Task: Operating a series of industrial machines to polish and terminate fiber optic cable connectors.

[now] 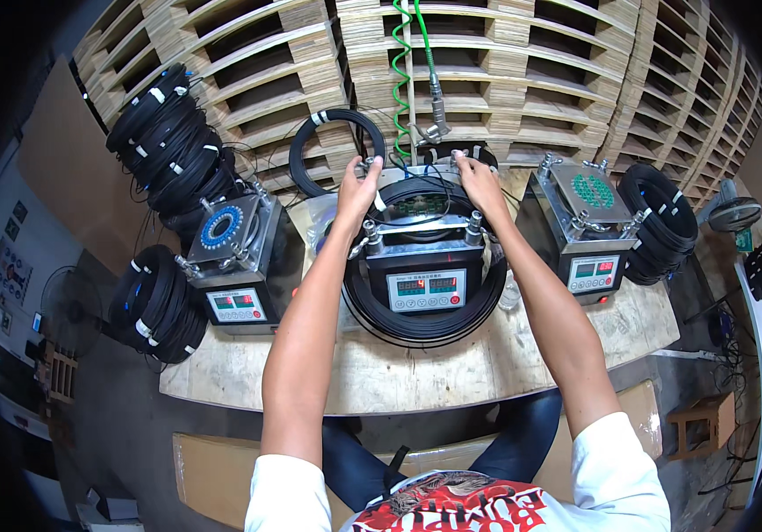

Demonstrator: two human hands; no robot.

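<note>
Both my arms reach over a polishing-type machine [426, 291] with a digital front panel, in the middle of the table. My left hand [359, 191] is closed, thumb and fingers pinching a metal clamp knob [367, 165] at the machine's far left corner. At the far right corner my right hand [480, 183] pinches another clamp knob, mostly covered by its fingers. A coil of black cable [416, 330] hangs around the machine's front. More black cable loops over its top plate [416, 207], partly hiding it. Two near clamp knobs [473, 228] stand upright.
Similar machines stand at left [234, 301] and right [595, 270], with blue and green ringed tops. Stacked black cable coils [168, 151] rise at far left; another coil [657, 213] is at right. A green spiral air hose [401, 80] hangs before wooden pallets [505, 62].
</note>
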